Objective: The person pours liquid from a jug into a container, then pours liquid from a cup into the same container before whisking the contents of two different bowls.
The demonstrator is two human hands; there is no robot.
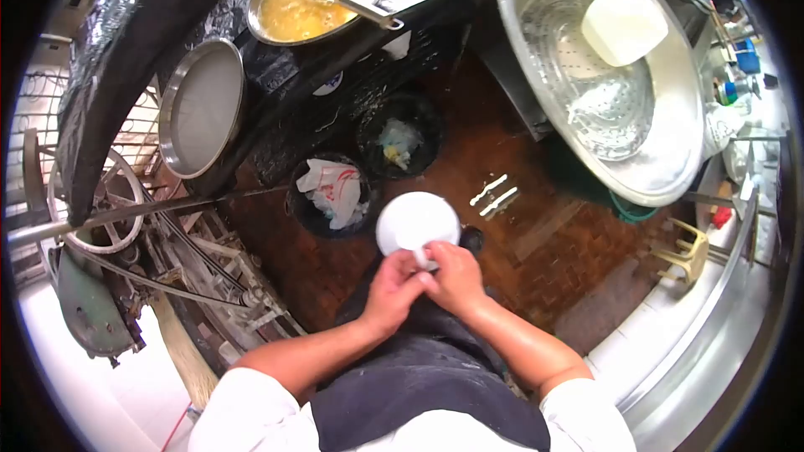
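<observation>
Both my hands meet in front of my dark apron (402, 377), around the handle of a round white cup (419, 222). My left hand (394, 290) has its fingers closed at the handle from the left. My right hand (456, 279) grips it from the right, thumbs close together. The cup's broad round side faces away from me, over the floor. Beyond it, two dark bins stand on the floor: one bin (293, 209) holds a white and red plastic bag, the other bin (435, 113) some crumpled plastic.
Ahead, a metal bowl (254, 12) of yellow liquid holds a whisk (368, 12). Left of it sits a wide metal pan (238, 105). At the right, a large metal basin (670, 176) holds a white jug (624, 27). A belt-driven machine (201, 264) stands left; a small stool (688, 253) right.
</observation>
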